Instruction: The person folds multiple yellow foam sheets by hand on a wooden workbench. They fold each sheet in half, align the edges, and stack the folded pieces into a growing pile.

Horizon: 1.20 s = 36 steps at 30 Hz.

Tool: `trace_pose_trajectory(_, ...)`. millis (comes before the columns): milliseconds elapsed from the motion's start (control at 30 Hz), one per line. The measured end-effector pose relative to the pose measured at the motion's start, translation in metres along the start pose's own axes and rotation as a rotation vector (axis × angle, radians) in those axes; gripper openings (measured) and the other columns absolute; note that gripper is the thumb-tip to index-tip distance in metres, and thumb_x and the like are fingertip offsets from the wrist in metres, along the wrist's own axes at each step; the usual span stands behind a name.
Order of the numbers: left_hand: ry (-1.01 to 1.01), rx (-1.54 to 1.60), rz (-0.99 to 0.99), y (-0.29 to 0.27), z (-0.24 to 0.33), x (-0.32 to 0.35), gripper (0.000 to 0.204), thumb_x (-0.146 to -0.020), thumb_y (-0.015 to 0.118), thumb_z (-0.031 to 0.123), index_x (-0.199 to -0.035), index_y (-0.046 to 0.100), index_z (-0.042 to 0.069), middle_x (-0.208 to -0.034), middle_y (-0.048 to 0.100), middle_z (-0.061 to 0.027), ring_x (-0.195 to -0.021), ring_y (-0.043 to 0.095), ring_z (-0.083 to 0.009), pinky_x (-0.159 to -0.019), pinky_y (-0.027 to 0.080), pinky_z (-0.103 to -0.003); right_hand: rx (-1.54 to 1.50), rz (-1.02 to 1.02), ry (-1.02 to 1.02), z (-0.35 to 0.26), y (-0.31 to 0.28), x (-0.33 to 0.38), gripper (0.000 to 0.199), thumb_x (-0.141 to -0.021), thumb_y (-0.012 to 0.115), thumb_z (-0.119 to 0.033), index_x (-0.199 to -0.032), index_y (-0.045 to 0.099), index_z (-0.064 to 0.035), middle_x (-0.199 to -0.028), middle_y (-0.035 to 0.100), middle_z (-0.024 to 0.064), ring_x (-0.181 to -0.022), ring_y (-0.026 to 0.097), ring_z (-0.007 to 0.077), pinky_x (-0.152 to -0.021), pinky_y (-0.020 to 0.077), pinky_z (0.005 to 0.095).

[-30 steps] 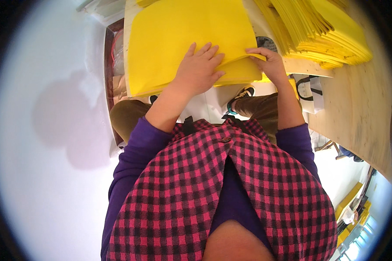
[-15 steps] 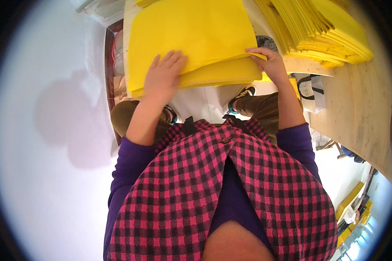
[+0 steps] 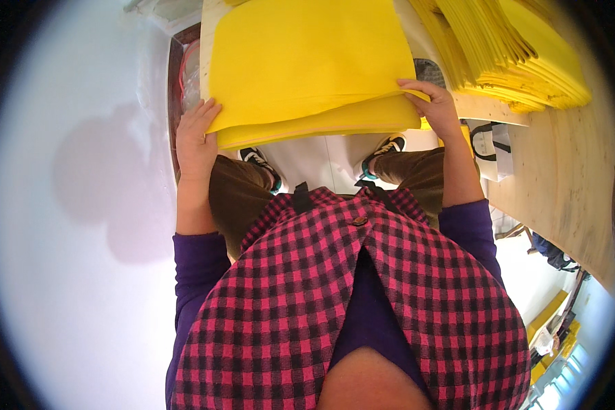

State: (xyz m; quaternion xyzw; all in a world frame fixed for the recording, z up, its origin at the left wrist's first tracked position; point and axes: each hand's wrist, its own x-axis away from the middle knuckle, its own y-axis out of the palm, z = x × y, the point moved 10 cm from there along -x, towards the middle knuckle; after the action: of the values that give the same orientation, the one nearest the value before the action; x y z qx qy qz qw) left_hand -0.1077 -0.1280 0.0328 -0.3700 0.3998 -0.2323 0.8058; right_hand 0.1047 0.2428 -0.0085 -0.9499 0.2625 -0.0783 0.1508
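Observation:
A stack of yellow felt-like sheets point(image 3: 311, 58) lies on the wooden table in front of me. The near edge of the top sheet sits slightly lifted and slanted over the layers point(image 3: 321, 123) beneath. At its near left corner, my left hand point(image 3: 197, 140) has its fingers over the edge and its thumb lower down, closed on the corner. On the opposite side my right hand point(image 3: 434, 109) pinches the raised near right corner between thumb and fingers. The fingertips under the sheet are partly hidden.
More folded yellow sheets point(image 3: 519, 61) are piled at the far right. A wooden tabletop point(image 3: 553, 178) curves along the right side. Beneath it stands a white bag with dark handles point(image 3: 495, 150). A white wall point(image 3: 82, 294) borders my left. A dark grey item point(image 3: 429, 72) lies beside the stack.
My left hand has moved left from the top of the sheet to its near left corner. My right hand keeps its pinch on the right corner.

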Motion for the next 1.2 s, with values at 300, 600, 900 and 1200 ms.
trace_pose_trajectory(300, 0.077, 0.018, 0.009, -0.005, 0.0, -0.004, 0.047, -0.066, 0.05, -0.012, -0.105, 0.068, 0.007, -0.117, 0.065, -0.0102, -0.116, 0.055, -0.033, -0.099, 0.042, -0.041, 0.04, -0.001, -0.019, 0.001, -0.001, 0.0, 0.016, -0.086, 0.063, -0.002, -0.099, 0.07, -0.0078, -0.109, 0.068, -0.0018, -0.064, 0.052, 0.0016, -0.054, 0.0419, 0.0173)
trace_pose_trajectory(600, 0.09, 0.021, 0.056, -0.009, 0.002, -0.004, 0.046, -0.062, 0.051, -0.009, -0.1, 0.07, 0.007, -0.118, 0.064, -0.0092, -0.106, 0.057, -0.031, -0.095, 0.043, -0.038, 0.04, 0.003, -0.017, -0.001, 0.001, 0.002, 0.016, -0.086, 0.062, 0.0, -0.099, 0.07, -0.0066, -0.109, 0.068, -0.0016, -0.066, 0.052, 0.0014, -0.055, 0.0414, 0.0172)
trace_pose_trajectory(900, -0.166, 0.324, 0.098, 0.002, -0.026, 0.002, 0.039, -0.075, 0.059, -0.004, -0.111, 0.068, 0.009, -0.121, 0.063, -0.009, -0.102, 0.057, -0.0245, -0.093, 0.043, -0.032, -0.015, -0.041, -0.065, -0.004, 0.003, 0.003, 0.038, -0.074, 0.054, 0.018, -0.1, 0.07, -0.0053, -0.114, 0.066, 0.003, -0.097, 0.06, 0.0099, -0.075, 0.0481, 0.02)
trace_pose_trajectory(1200, -0.163, 0.372, 0.052, 0.015, -0.038, 0.0, 0.031, -0.077, 0.064, 0.002, -0.105, 0.072, 0.01, -0.12, 0.064, -0.0082, -0.105, 0.059, -0.0196, -0.094, 0.04, -0.027, 0.043, -0.036, -0.067, -0.004, 0.003, 0.003, 0.043, -0.073, 0.053, 0.021, -0.102, 0.07, -0.0061, -0.117, 0.065, 0.0039, -0.107, 0.06, 0.0145, -0.076, 0.0522, 0.0228)
